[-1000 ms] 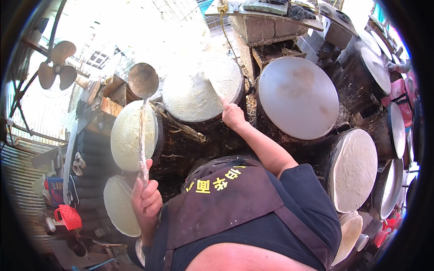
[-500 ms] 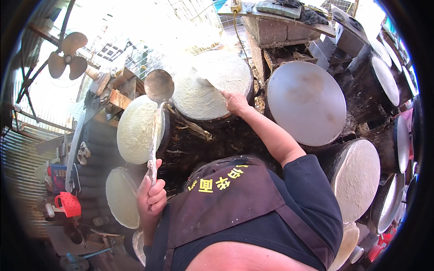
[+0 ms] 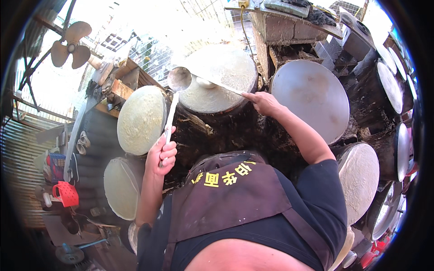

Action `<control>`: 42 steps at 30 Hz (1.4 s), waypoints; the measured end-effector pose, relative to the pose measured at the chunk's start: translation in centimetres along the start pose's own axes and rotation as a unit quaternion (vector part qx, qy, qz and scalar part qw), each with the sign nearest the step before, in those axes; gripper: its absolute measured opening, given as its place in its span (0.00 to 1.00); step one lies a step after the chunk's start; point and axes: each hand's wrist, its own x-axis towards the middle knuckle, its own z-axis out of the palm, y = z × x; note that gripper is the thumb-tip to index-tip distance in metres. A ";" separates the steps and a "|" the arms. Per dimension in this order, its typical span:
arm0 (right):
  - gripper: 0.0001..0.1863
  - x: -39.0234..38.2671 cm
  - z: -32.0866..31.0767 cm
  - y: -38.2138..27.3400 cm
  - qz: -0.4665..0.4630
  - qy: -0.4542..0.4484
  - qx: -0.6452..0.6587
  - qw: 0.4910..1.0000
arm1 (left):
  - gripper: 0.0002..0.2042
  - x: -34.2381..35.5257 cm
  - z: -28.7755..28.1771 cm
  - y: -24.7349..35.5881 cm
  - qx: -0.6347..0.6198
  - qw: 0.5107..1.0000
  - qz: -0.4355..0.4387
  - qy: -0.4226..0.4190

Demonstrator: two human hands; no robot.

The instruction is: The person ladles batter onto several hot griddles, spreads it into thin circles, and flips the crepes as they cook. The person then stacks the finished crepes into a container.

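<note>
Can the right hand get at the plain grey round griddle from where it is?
Probably yes: the right hand appears close beside the grey griddle, with nothing visible between them. However, its fingers are closed around a thin tool, so it isn't free to grasp.

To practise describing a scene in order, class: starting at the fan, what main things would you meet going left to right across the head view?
Three-bladed fan → yellowish coated griddle → left hand gripping a ladle → middle griddle → right hand → grey stained griddle → cream-coated griddle.
</note>
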 end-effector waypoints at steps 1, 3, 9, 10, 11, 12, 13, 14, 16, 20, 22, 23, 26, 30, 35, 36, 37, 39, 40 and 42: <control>0.30 -1.4 0.3 0.8 -0.005 0.017 0.045 0.999 | 0.19 0.5 -0.2 0.3 0.020 1.000 0.003 0.010; 0.29 -3.8 1.1 2.1 -0.014 0.052 0.134 0.990 | 0.17 1.8 0.3 0.9 0.084 0.995 0.017 0.052; 0.30 -7.0 7.7 -2.9 0.118 0.169 0.312 0.927 | 0.12 6.7 2.0 1.0 0.321 0.928 0.066 0.179; 0.31 -7.0 8.4 -4.3 0.112 0.156 0.314 0.930 | 0.12 7.1 2.5 0.6 0.351 0.912 0.070 0.202; 0.30 -7.2 8.8 -5.0 0.124 0.123 0.323 0.930 | 0.13 7.5 2.6 0.2 0.402 0.885 0.080 0.219; 0.30 -7.3 9.0 -5.8 0.137 0.090 0.331 0.929 | 0.14 7.8 2.8 -0.1 0.452 0.856 0.089 0.235; 0.31 -7.9 7.0 -7.3 0.201 0.026 0.457 0.866 | 0.16 8.1 2.9 -0.1 0.502 0.823 0.098 0.248; 0.31 -8.2 7.3 -7.7 0.213 0.058 0.478 0.850 | 0.15 8.1 2.9 0.0 0.514 0.815 0.100 0.250; 0.31 -9.2 8.0 -7.9 0.240 0.127 0.516 0.813 | 0.15 8.3 3.2 -0.1 0.538 0.800 0.098 0.249; 0.32 -9.4 11.1 -7.8 0.204 0.060 0.550 0.808 | 0.05 7.9 6.5 -2.8 0.418 0.882 0.024 0.218; 0.33 -8.5 11.4 -8.8 0.189 0.015 0.563 0.804 | 0.06 7.6 9.3 -5.6 0.288 0.939 -0.004 0.186; 0.33 -8.0 11.8 -8.6 0.168 0.025 0.502 0.848 | 0.07 8.4 9.9 -7.5 0.232 0.957 0.002 0.176; 0.33 -8.1 11.2 -8.5 0.077 0.055 0.355 0.930 | 0.11 9.7 9.4 -8.2 0.001 0.988 -0.023 0.154; 0.30 -8.9 8.2 -7.4 -0.038 0.192 0.291 0.936 | 0.10 3.5 7.2 -2.1 -0.226 0.968 -0.078 -0.076; 0.32 -6.0 5.9 -5.2 0.110 0.118 0.136 0.977 | 0.21 -3.9 4.9 -4.1 -0.053 0.996 0.057 -0.040; 0.32 -5.2 6.7 -5.5 0.099 0.091 0.071 0.988 | 0.22 -4.8 4.8 -4.0 -0.089 0.994 0.048 -0.046; 0.33 -5.0 7.6 -6.1 0.067 0.068 0.057 0.994 | 0.22 -5.4 4.6 -4.3 -0.144 0.987 0.038 -0.057; 0.31 -4.2 7.7 -6.6 0.008 -0.001 0.081 0.997 | 0.22 -6.7 4.2 -5.8 -0.166 0.984 0.036 -0.048; 0.30 -3.4 7.2 -6.8 -0.013 -0.033 0.093 0.995 | 0.22 -7.2 4.1 -6.6 -0.172 0.983 0.045 -0.047; 0.30 -2.5 7.8 -4.3 -0.057 0.062 0.184 0.979 | 0.19 -7.8 5.0 -7.4 -0.154 0.987 0.040 -0.009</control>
